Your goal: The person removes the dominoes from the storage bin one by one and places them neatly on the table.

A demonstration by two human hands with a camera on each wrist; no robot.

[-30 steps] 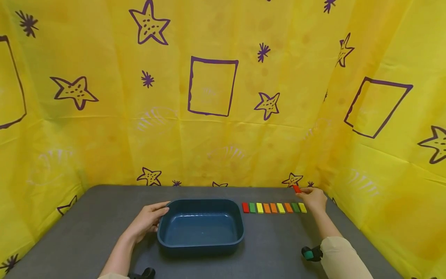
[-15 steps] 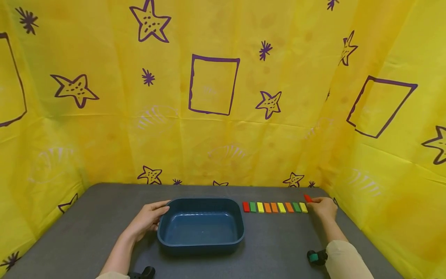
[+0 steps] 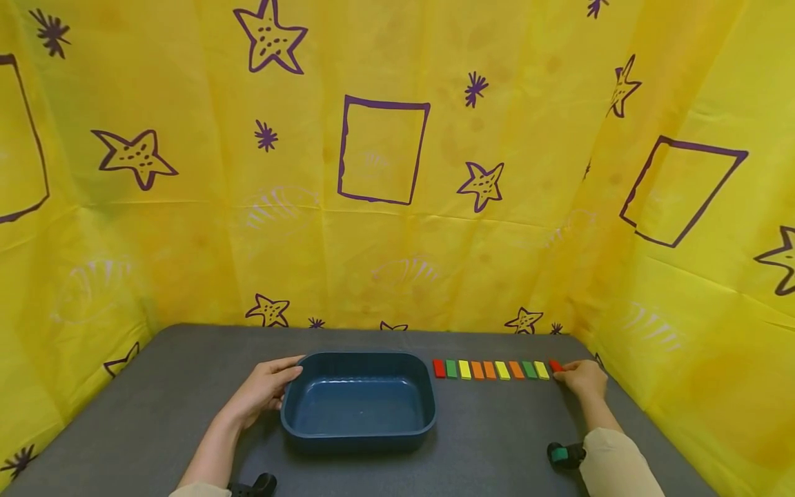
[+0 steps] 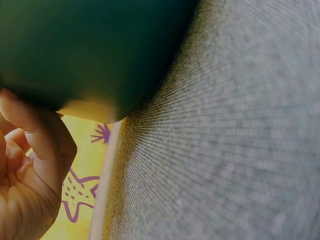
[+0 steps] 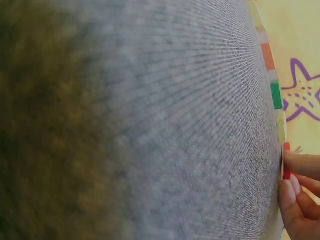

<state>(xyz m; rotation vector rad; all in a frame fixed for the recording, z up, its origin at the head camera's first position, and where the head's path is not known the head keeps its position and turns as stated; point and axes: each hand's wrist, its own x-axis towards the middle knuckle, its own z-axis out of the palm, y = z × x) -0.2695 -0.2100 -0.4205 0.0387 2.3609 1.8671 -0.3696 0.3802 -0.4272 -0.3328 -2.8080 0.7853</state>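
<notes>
A dark blue rectangular tub (image 3: 359, 407) sits on the grey table, with nothing seen inside it. My left hand (image 3: 263, 388) holds its left end, thumb at the rim and fingers against the outer wall. In the left wrist view, the curled fingers (image 4: 42, 150) meet the tub's underside corner (image 4: 100, 55). To the right of the tub runs a straight row of small coloured blocks (image 3: 490, 370), evenly spaced. At the row's right end my right hand (image 3: 585, 379) pinches a red block (image 3: 555, 366). That red block (image 5: 286, 161) is down at table level, beside a yellow block (image 5: 281, 126).
A yellow cloth (image 3: 385, 276) with purple stars and squares hangs behind and at both sides of the grey table (image 3: 491, 435). Dark straps with small devices (image 3: 565, 455) are on the wrists. The row's left red block (image 3: 439, 368) lies close to the tub's right wall.
My right hand has moved right and lowered the red block from above the row to its right end, beside the yellow block. The left hand and tub have stayed put.
</notes>
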